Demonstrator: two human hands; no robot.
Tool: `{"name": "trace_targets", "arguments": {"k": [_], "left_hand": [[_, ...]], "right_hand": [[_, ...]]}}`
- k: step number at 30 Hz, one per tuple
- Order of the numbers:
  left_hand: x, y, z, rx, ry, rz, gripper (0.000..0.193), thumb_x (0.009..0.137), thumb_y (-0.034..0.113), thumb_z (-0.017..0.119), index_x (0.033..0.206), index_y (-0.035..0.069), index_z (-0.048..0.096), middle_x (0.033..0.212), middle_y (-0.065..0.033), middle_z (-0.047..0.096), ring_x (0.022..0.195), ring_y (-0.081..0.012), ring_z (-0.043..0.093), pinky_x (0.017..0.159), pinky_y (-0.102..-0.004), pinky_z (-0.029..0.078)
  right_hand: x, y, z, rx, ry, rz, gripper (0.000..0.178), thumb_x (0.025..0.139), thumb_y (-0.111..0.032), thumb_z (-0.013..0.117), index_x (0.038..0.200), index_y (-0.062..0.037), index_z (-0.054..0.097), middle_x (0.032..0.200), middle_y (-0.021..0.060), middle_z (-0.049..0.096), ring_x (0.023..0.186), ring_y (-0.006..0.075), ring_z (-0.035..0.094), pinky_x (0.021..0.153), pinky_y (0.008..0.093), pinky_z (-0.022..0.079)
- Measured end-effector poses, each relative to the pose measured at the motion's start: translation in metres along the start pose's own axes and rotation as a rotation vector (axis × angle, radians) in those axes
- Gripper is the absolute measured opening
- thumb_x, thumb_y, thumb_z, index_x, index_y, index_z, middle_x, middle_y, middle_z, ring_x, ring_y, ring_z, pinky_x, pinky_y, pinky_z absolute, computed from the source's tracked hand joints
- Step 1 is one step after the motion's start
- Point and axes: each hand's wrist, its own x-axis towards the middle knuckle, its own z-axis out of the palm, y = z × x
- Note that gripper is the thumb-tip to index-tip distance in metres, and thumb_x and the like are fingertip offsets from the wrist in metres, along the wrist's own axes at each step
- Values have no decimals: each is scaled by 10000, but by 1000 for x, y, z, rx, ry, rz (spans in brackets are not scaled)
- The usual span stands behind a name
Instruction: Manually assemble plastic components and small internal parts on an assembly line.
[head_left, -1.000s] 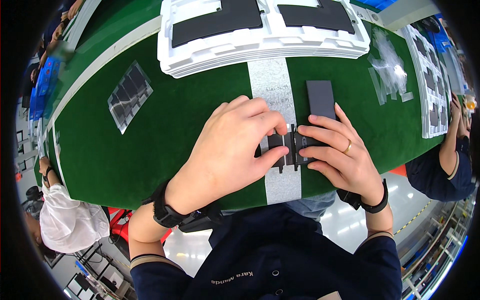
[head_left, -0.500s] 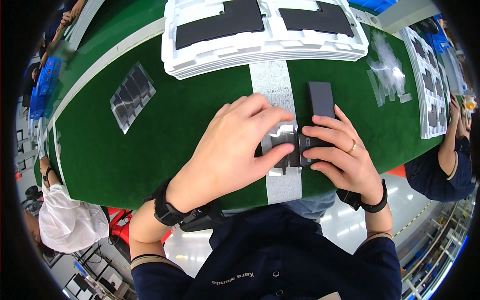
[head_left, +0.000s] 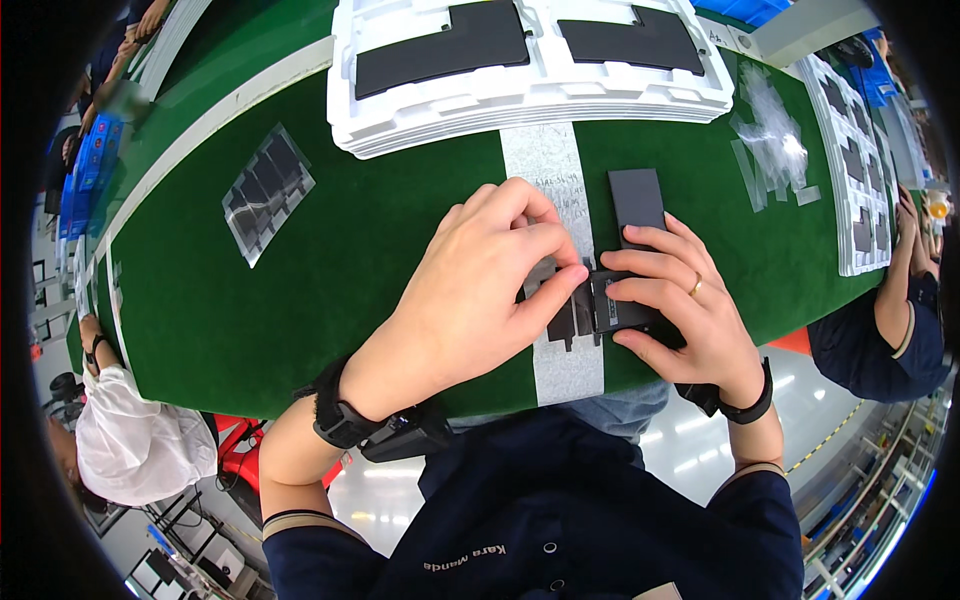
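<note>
A flat black L-shaped piece (head_left: 637, 198), probably a battery pack, lies on the green mat right of a pale strip. My right hand (head_left: 690, 305) holds it down, fingers curled across its lower part and the thumb at the near edge. Against its left edge lies a thin black film piece (head_left: 564, 328) with small tabs, over the pale strip. My left hand (head_left: 470, 285) is above that film, thumb and index fingertips closed in a pinch at its upper end. What sits between those fingertips is too small to make out. The left palm hides part of the film.
Stacked white trays (head_left: 450, 130) with black L-shaped pieces stand at the far side. A clear sheet with dark patches (head_left: 268, 195) lies left; crumpled clear films (head_left: 775, 145) lie right. Another white tray (head_left: 858, 185) stands farther right. Co-workers sit at both sides.
My left thumb and index fingertips have come together in a pinch. Shiny clear film over the black film piece no longer shows there. The L-shaped piece has shifted slightly left.
</note>
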Motion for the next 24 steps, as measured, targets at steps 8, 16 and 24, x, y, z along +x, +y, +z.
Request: {"name": "trace_targets", "arguments": {"k": [8, 16, 24], "left_hand": [[-1, 0, -1, -18, 7, -31, 99, 729, 92, 659, 793, 29, 618, 838, -77, 496, 774, -228, 500, 713, -314, 404], [-1, 0, -1, -6, -16, 5, 112, 753, 126, 648, 802, 31, 614, 841, -66, 506, 784, -226, 487, 718, -322, 383], [-1, 7, -3, -12, -105, -56, 82, 759, 133, 624, 747, 55, 603, 871, -35, 518, 818, -200, 472, 795, -327, 328]], "right_hand": [[3, -1, 0, -103, -48, -76, 275, 637, -135, 712, 882, -122, 589, 1083, 34, 546, 1126, 268, 462, 1004, 498, 304], [-2, 4, 6, 56, 101, -119, 247, 616, -132, 734, 763, -101, 538, 1087, 66, 537, 1130, 333, 446, 988, 556, 292], [-5, 4, 6, 91, 129, -160, 292, 586, -134, 759, 718, -96, 501, 1068, 87, 550, 1092, 332, 481, 978, 568, 310]]}}
